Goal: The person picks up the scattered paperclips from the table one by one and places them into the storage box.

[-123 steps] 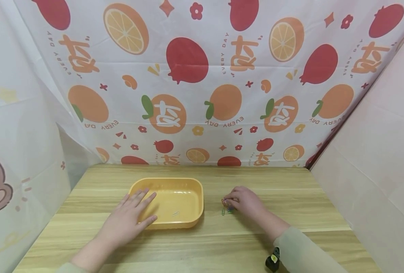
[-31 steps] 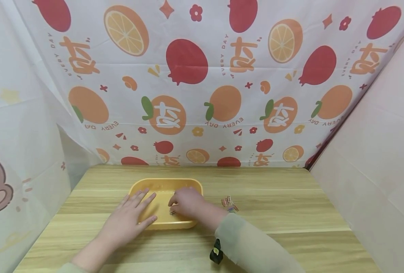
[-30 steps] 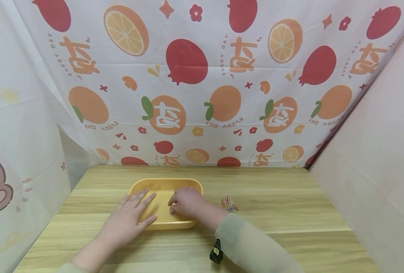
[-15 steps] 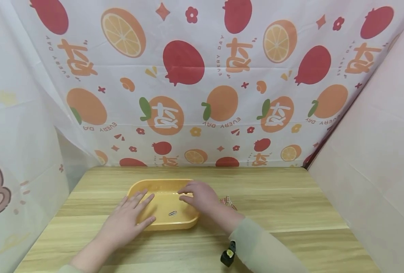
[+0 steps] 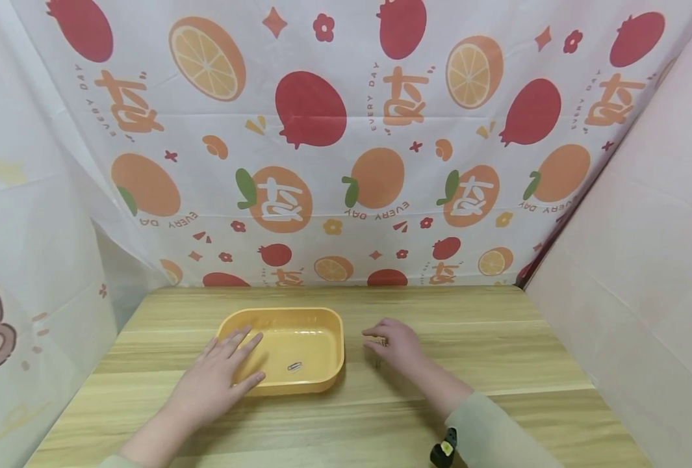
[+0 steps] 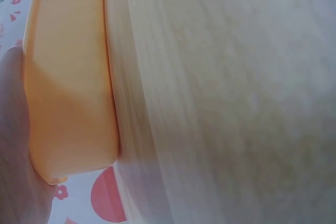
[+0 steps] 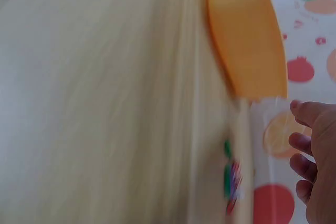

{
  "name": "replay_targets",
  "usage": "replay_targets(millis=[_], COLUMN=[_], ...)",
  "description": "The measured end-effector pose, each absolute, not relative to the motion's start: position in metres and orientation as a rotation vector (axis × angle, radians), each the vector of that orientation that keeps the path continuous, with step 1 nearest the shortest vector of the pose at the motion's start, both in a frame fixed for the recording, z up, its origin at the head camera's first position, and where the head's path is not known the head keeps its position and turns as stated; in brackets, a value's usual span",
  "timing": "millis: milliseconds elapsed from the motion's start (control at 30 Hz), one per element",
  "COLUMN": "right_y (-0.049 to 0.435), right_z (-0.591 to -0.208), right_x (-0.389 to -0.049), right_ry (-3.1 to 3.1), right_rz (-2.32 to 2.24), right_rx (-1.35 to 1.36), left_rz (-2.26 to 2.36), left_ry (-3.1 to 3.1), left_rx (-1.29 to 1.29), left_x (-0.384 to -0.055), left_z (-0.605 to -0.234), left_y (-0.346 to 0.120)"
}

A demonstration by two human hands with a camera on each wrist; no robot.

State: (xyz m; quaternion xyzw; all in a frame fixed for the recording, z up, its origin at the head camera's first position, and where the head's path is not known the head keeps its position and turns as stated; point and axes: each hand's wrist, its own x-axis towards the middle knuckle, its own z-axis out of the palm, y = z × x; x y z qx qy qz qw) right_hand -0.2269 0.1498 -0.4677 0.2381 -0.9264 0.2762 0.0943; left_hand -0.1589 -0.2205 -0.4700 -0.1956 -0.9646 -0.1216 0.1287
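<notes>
A yellow plastic tray (image 5: 322, 387) stands on the wooden table. My left hand (image 5: 214, 377) rests over its left side with straight, spread fingers; the left wrist view shows that hand (image 6: 18, 145) at the tray's rim. A few small paper clips (image 5: 295, 366) lie on the tray floor. To the right of the tray, my right hand (image 5: 401, 348) hovers over a small pile of paper clips (image 7: 232, 179), coloured green, red and purple. Its thumb and fingers are apart with nothing between them. In the head view the hand covers most of that pile.
The wooden table (image 5: 369, 422) runs back to a fruit-print cloth (image 5: 322, 195). Pale cloth walls stand at left and right (image 5: 632, 260). A black strap with a small device (image 5: 444, 448) sits at the right sleeve.
My right hand has left the tray and moved right, back over the paper clip pile. One more clip lies in the tray than 4.1 s ago. My left hand stays put.
</notes>
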Motion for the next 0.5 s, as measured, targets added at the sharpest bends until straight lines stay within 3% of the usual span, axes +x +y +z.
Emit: replay_targets(millis=[500], right_y=[0.212], right_z=[-0.492], right_x=[-0.215], right_ry=[-2.821], right_rz=[0.791], right_rx=[0.512], left_rz=[-0.374], left_ry=[-2.81], left_rx=[-0.564], left_x=[-0.159], left_z=[-0.47], left_y=[-0.22])
